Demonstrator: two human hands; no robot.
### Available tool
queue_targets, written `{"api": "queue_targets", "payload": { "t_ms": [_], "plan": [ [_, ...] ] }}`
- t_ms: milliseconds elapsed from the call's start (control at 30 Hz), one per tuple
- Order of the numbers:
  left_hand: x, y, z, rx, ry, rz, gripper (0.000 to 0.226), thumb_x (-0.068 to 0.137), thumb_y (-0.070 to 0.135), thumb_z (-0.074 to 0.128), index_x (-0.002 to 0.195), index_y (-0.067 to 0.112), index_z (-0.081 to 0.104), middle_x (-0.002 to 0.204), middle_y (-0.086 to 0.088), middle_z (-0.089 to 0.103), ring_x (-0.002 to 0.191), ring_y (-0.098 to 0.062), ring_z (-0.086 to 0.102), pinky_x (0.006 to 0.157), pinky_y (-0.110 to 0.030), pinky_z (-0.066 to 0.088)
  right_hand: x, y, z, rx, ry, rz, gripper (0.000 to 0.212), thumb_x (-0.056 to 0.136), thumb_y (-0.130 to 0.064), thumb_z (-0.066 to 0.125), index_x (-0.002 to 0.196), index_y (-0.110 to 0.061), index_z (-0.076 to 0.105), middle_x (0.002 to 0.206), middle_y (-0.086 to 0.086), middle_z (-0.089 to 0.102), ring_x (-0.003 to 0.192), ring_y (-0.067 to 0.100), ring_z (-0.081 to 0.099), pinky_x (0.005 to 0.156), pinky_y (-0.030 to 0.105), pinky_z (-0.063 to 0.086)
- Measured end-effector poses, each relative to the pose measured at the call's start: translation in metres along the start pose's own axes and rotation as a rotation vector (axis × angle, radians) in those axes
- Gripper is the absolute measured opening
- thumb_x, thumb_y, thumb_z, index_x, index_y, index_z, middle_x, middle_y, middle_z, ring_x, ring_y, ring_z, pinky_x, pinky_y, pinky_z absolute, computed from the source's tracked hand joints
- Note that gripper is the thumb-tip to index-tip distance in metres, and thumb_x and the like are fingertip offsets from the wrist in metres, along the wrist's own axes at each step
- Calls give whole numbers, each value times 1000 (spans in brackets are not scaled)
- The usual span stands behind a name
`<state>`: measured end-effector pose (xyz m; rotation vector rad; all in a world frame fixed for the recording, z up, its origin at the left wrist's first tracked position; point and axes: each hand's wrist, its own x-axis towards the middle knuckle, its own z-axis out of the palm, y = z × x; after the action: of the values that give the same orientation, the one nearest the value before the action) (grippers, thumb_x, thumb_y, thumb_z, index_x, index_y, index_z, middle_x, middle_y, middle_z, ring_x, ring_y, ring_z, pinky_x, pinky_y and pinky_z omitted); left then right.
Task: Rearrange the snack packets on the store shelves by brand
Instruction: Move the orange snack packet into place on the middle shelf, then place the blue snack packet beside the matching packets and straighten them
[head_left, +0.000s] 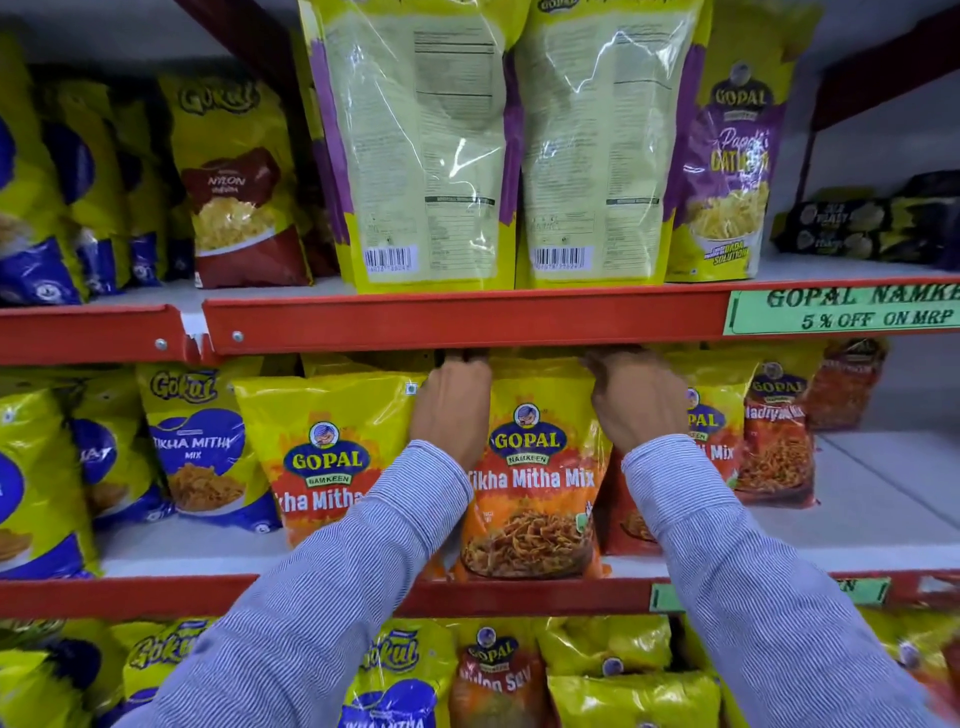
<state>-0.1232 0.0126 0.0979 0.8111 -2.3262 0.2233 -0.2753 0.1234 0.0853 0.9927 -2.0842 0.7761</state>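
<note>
A yellow and orange Gopal Tikha Mitha Mix packet stands upright at the front of the middle shelf. My left hand grips its top left corner and my right hand grips its top right corner, fingertips hidden under the red shelf rail. Another Gopal Tikha Mitha Mix packet stands just to its left, and a third Gopal packet shows behind my right wrist. A Gokul Tikha Mitha Mix packet stands further left.
Two Gopal packets stand back-side out on the upper shelf beside a Gopal Papdi Gathiya packet and a Gokul Nylon packet. Bare white shelf lies at the right. A green Gopal Namkeen offer label hangs on the rail. Mixed Gokul and Gopal packets fill the bottom shelf.
</note>
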Motion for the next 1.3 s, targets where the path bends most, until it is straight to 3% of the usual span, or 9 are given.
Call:
{"api": "queue_targets", "payload": {
  "t_ms": [133, 300, 467, 700, 833, 933, 1000, 1100, 1300],
  "plan": [
    [-5, 1, 4, -27, 43, 10, 30, 90, -9, 46, 116, 1, 57, 116, -27, 62, 92, -47, 67, 74, -51, 53, 0, 2, 10, -39, 12, -55, 22, 89, -16, 61, 106, -20, 74, 90, 22, 77, 77, 43, 71, 62, 40, 54],
    [-46, -11, 30, -190, 257, 115, 41, 83, -11, 58, 118, 12, 56, 119, -14, 60, 50, -32, 61, 41, -40, 52, -33, 3, 15, 47, 349, -66, 18, 93, -24, 66, 103, -10, 72, 99, 20, 69, 74, 40, 67, 56, 38, 52],
    [-86, -24, 69, -278, 125, 55, 9, 98, 20, 55, 107, 20, 53, 107, -4, 57, 60, -30, 66, 49, -44, 58, -51, 13, 25, 192, 293, -24, 24, 96, -21, 64, 118, -15, 70, 117, 15, 64, 102, 33, 63, 82, 39, 53],
    [-82, -30, 75, -203, 73, 87, 34, 88, 2, 65, 118, 17, 57, 115, -5, 60, 58, -27, 66, 48, -39, 60, -47, 9, 25, 158, 333, -48, 27, 96, -16, 61, 119, -8, 69, 118, 19, 68, 110, 33, 56, 96, 45, 49],
    [-104, -32, 75, -136, 138, 157, 33, 85, 8, 68, 116, 16, 64, 120, -4, 68, 39, -19, 54, 31, -24, 38, -77, -3, 31, 110, 176, -153, 46, 97, -23, 53, 141, -13, 54, 152, 11, 50, 142, 29, 43, 117, 47, 34],
    [-128, -39, 80, -136, 207, 189, 34, 87, 13, 65, 121, 16, 65, 123, -5, 68, 59, -20, 68, 40, -28, 49, -103, -9, 37, 118, 74, -169, 55, 97, -29, 50, 150, -15, 42, 163, 10, 33, 154, 28, 24, 123, 54, 22],
    [-149, -48, 84, -127, 251, 249, 36, 89, 16, 63, 125, 14, 64, 125, -9, 67, 92, -25, 71, 69, -38, 62, -126, -14, 37, 118, 71, -207, 59, 95, -28, 53, 151, -13, 41, 163, 13, 31, 154, 32, 20, 123, 58, 20],
    [-194, -72, 93, -68, 175, 288, 50, 85, 27, 64, 134, 19, 58, 139, -9, 60, 124, -33, 56, 99, -48, 50, -176, -25, 48, 121, 6, -298, 66, 90, -27, 60, 151, -13, 40, 163, 15, 29, 155, 34, 17, 123, 60, 16],
    [-292, -133, 127, 20, -186, 265, 68, 83, 45, 62, 147, 31, 42, 160, -6, 35, 147, -44, 28, 113, -66, 28, -279, -45, 100, 132, -247, -459, 69, 90, -32, 58, 153, -18, 34, 164, 11, 24, 157, 29, 0, 123, 57, 12]
  ]
}}
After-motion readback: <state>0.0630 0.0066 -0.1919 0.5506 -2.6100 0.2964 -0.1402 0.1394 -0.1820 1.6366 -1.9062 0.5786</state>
